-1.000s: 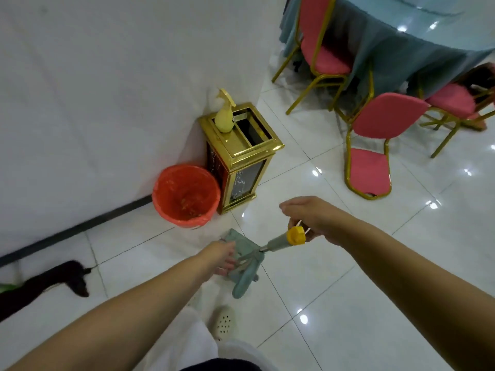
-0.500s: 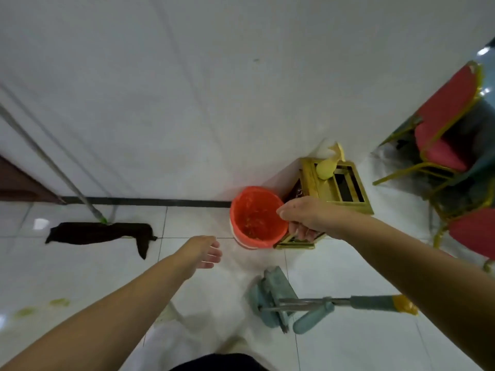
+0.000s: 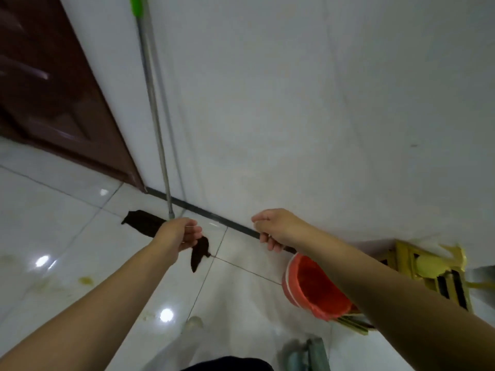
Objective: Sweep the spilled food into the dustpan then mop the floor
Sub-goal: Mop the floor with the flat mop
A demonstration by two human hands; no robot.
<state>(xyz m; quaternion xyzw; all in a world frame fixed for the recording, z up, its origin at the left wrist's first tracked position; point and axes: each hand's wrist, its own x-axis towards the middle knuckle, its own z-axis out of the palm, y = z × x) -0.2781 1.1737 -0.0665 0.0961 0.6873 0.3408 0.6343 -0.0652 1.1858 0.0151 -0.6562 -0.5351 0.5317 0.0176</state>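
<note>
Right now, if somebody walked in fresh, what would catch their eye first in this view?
Probably the mop, its long handle leaning on the white wall with its dark head on the floor by the left hand. Next, the bright red bucket at lower right, partly behind the right arm, beside a gold bin. Yellowish smears mark the tiles at left.

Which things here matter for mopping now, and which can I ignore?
For the job: mop, dustpan, yellow smears, left hand, right hand.
Just there: red bin, gold bin, door.
</note>
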